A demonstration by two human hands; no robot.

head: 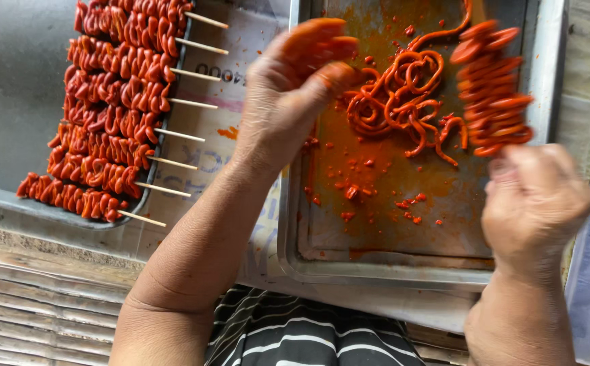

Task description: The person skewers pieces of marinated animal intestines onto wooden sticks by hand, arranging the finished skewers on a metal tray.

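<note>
Pinching a red-orange strand, the left hand [295, 81] sits over the upper left part of a metal tray [295, 251]; thumb and fingertips are pressed together on the strand's end, all coated in orange marinade.

Strand runs right into a tangled pile of marinated strips [403, 95] lying in the tray's upper middle.

Right hand [536, 203] at the tray's right edge, fingers curled closed around the base of a skewer. It is motion-blurred, so the exact finger placement cannot be told, and the stick itself is hidden.

Above that hand stands the part-loaded skewer [492, 88], strips folded in tight zigzag loops, stacked upward toward the tray's top right corner.

Tray floor smeared with orange sauce and scattered red bits [376, 196].

Left of the tray, well apart: a dark oval plate [147, 193] holding finished skewers [105, 115], about 8 rows packed side by side, bare wooden stick ends [186, 105] pointing right past the plate rim.

Printed paper [207, 146] lies under both containers. Weathered wooden slats [37, 298] at lower left. Striped dark-and-white garment [295, 332] at bottom centre, between the forearms.
</note>
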